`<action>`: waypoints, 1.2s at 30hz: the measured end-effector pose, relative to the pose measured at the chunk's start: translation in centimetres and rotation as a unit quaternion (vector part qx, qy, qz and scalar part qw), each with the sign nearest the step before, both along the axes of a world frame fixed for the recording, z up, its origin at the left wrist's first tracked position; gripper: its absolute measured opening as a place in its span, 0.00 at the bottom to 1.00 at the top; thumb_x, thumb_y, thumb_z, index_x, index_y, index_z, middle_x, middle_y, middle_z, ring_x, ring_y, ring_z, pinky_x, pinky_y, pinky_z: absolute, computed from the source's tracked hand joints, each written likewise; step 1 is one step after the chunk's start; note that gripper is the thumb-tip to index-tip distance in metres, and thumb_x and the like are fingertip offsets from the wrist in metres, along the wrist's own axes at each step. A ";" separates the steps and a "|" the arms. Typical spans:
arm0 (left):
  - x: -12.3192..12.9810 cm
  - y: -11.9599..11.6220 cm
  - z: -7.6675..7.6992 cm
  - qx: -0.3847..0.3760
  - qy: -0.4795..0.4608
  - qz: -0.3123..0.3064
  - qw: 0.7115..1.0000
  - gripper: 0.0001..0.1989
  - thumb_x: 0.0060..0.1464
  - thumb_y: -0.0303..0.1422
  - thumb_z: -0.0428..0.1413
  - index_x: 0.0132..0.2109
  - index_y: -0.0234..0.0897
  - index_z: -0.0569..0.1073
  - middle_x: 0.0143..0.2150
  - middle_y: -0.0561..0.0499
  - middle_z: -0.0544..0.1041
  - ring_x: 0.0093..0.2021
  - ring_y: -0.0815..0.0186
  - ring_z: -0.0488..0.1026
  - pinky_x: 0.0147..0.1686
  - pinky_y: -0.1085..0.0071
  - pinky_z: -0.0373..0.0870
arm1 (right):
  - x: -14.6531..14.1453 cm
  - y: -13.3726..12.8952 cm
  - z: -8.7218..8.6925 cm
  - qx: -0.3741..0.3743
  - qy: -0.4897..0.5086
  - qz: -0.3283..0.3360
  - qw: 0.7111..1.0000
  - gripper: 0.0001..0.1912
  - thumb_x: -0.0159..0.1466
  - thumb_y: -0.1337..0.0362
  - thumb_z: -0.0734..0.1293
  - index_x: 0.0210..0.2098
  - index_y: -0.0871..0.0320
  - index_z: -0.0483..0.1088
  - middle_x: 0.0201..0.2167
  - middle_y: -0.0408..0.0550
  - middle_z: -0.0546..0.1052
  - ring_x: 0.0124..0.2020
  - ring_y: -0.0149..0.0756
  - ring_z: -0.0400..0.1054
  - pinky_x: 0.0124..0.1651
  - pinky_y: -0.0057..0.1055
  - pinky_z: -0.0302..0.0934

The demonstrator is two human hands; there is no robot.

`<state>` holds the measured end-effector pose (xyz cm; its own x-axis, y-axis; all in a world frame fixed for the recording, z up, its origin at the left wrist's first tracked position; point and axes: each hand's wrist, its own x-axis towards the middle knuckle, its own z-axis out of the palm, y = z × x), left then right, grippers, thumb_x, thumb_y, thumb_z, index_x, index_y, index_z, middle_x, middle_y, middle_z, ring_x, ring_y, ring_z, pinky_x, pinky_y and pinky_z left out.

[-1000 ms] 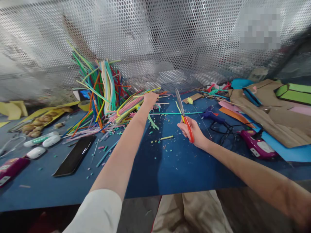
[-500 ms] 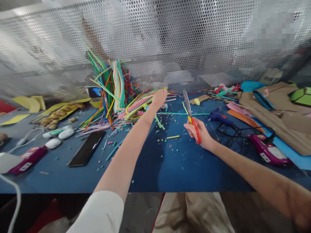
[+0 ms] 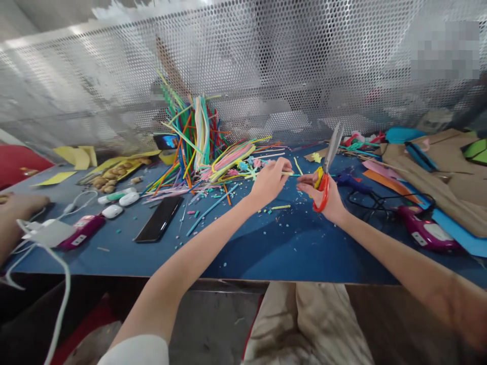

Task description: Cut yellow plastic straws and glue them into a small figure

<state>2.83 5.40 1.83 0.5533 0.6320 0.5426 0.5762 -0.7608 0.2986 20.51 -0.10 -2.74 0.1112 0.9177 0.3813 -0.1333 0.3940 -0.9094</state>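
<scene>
My left hand [image 3: 271,180] pinches a short pale yellow piece [image 3: 288,173] over the middle of the blue table. Close by on the right, my right hand [image 3: 327,198] has its fingers through the orange and yellow handles of a pair of scissors [image 3: 334,147], whose blades point up and away. Behind my left hand lie star-shaped bits of pipe cleaner [image 3: 251,172] beside a bundle of pink and yellow pipe cleaners [image 3: 232,165]. A yellow piece [image 3: 280,207] rests on the table below, among small cut scraps.
Many upright pipe cleaners [image 3: 198,132] stand by the perforated metal screen [image 3: 289,66]. A black phone [image 3: 160,219] lies left. A blue glue gun [image 3: 353,183], its cable, a purple device [image 3: 428,230] and cardboard [image 3: 437,177] are right. Another person's hand [image 3: 26,205] is at the left edge.
My left hand has come back from the bundle toward my right hand, with a pale yellow piece in its fingers. The scissors have tilted to the right. Another person's hand has appeared at the left.
</scene>
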 end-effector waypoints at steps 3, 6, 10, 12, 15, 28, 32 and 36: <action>-0.4 -1.8 -0.8 -0.028 0.006 -0.011 1.000 0.08 0.61 0.27 0.51 0.48 0.38 0.64 0.43 0.49 0.78 0.49 0.63 0.74 0.49 0.65 0.70 | 0.0 0.1 -0.6 0.015 -0.036 0.009 0.999 0.22 0.52 0.58 0.77 0.31 0.53 0.59 0.38 0.45 0.78 0.39 0.39 0.74 0.51 0.46 0.68; -0.9 -2.4 -1.5 -0.054 -0.001 -0.009 0.999 0.09 0.60 0.25 0.53 0.47 0.38 0.63 0.43 0.49 0.78 0.47 0.63 0.76 0.46 0.66 0.72 | -0.2 -0.1 -0.9 0.013 -0.067 0.018 0.998 0.20 0.52 0.57 0.77 0.33 0.53 0.62 0.36 0.45 0.78 0.38 0.40 0.74 0.50 0.46 0.68; -1.4 -2.6 -2.3 -0.081 -0.024 -0.038 0.996 0.10 0.60 0.27 0.53 0.48 0.37 0.63 0.42 0.49 0.78 0.47 0.63 0.76 0.46 0.67 0.73 | -0.4 -0.4 -0.8 0.007 -0.095 0.016 0.995 0.20 0.52 0.55 0.77 0.34 0.53 0.63 0.34 0.45 0.77 0.36 0.40 0.73 0.45 0.43 0.68; -1.4 -2.7 -2.8 -0.078 -0.021 -0.047 0.996 0.10 0.61 0.28 0.53 0.49 0.37 0.64 0.43 0.48 0.78 0.47 0.63 0.76 0.46 0.67 0.73 | -0.4 -0.5 -0.6 0.005 -0.095 0.019 0.995 0.22 0.51 0.54 0.77 0.33 0.53 0.62 0.32 0.45 0.77 0.33 0.38 0.72 0.42 0.41 0.67; -1.2 -2.8 -3.3 -0.054 -0.011 -0.047 0.997 0.09 0.62 0.30 0.53 0.49 0.37 0.65 0.44 0.48 0.78 0.47 0.64 0.76 0.47 0.67 0.72 | -0.3 -0.5 -0.4 -0.002 -0.089 0.029 0.996 0.24 0.50 0.52 0.77 0.32 0.53 0.59 0.30 0.43 0.76 0.30 0.36 0.70 0.39 0.39 0.67; -1.3 -2.9 -4.2 0.015 0.038 -0.014 0.999 0.20 0.57 0.26 0.55 0.57 0.37 0.63 0.42 0.49 0.79 0.50 0.59 0.73 0.52 0.61 0.68 | -0.2 -0.8 -0.8 0.056 -0.090 0.074 0.992 0.20 0.57 0.58 0.75 0.35 0.52 0.58 0.39 0.46 0.75 0.43 0.39 0.72 0.48 0.41 0.68; -1.0 -2.9 -4.6 0.018 0.043 -0.023 0.999 0.24 0.57 0.26 0.54 0.60 0.36 0.60 0.44 0.48 0.79 0.52 0.58 0.72 0.53 0.60 0.69 | -0.4 -0.9 -0.7 0.045 -0.090 0.098 0.990 0.20 0.57 0.58 0.75 0.35 0.52 0.58 0.34 0.44 0.75 0.40 0.39 0.73 0.48 0.42 0.68; -0.8 -2.8 -4.9 0.024 0.049 -0.044 0.998 0.26 0.57 0.25 0.53 0.61 0.35 0.58 0.44 0.47 0.78 0.52 0.57 0.72 0.53 0.59 0.69 | -0.3 -0.6 -1.2 0.043 -0.110 0.096 0.988 0.20 0.56 0.59 0.76 0.36 0.52 0.60 0.34 0.44 0.74 0.40 0.39 0.73 0.48 0.42 0.68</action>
